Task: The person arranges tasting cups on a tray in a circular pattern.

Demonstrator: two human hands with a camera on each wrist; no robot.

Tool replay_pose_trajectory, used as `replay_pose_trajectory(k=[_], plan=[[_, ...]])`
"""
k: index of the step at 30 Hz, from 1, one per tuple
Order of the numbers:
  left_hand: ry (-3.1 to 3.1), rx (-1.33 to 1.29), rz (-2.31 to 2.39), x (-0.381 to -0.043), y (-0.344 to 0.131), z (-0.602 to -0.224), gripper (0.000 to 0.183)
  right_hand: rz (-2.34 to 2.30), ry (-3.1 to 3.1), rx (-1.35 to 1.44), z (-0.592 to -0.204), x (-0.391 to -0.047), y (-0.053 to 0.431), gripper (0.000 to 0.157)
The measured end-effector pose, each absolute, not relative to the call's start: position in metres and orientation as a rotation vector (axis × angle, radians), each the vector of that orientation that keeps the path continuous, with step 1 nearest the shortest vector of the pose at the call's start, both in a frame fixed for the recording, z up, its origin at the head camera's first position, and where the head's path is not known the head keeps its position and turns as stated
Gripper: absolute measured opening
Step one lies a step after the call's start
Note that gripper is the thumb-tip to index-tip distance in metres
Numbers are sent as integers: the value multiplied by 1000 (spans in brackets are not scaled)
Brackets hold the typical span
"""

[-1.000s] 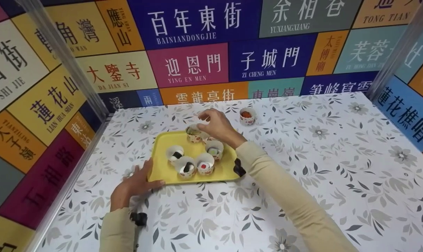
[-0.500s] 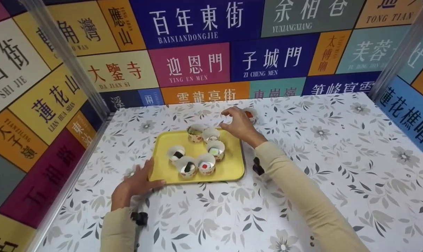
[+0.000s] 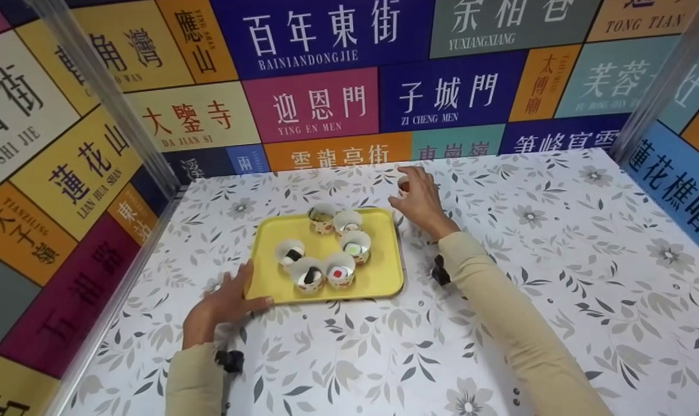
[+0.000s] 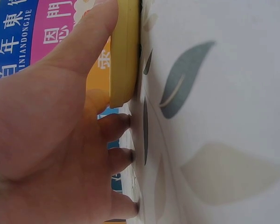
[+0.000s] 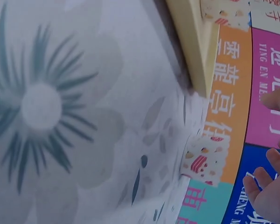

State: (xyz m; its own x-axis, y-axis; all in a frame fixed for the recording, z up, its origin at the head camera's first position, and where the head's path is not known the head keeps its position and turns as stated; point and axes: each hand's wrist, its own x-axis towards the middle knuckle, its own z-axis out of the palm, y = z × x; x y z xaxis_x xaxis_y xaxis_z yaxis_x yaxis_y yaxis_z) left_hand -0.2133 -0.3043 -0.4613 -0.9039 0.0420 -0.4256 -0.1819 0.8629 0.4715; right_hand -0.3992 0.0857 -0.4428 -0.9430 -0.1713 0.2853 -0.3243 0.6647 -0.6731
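My left hand [image 3: 229,301] rests at the near left corner of a yellow tray [image 3: 378,283], thumb along the front edge and fingers by the left side. In the left wrist view, several fingertips touch the tablecloth beside the tray [image 4: 123,56]. Past the tray's far right corner, my right hand [image 3: 421,202] is spread around a printed paper cup [image 3: 403,188] with reddish contents, partly hidden by the fingers. The right wrist view shows fingers [image 5: 270,182] apart from that paper cup [image 5: 205,161]. Several similar cups, such as one with a red-topped white piece [image 3: 340,271], stand on the tray.
A white floral tablecloth [image 3: 499,289] covers the table. Upright panels with coloured sign prints [image 3: 320,107] stand behind and at both sides. A clear post [image 3: 147,144] rises at the back left corner, another [image 3: 650,98] at the back right.
My right hand has moved right and away from over the tray's far cups to the separate paper cup beyond it. My left hand and the tray stay in place.
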Motion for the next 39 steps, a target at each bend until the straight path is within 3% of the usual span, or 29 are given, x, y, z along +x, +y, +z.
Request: replay_pose_trajectory(k=[20,39], plan=[[2595,-91,770,-210,-305,-458,112,1581,-2690,38,-466,-422,108,94],[2584,-135,761,-212,-304,-459,112,1710,-2739,-105,-468,-429,109,87]])
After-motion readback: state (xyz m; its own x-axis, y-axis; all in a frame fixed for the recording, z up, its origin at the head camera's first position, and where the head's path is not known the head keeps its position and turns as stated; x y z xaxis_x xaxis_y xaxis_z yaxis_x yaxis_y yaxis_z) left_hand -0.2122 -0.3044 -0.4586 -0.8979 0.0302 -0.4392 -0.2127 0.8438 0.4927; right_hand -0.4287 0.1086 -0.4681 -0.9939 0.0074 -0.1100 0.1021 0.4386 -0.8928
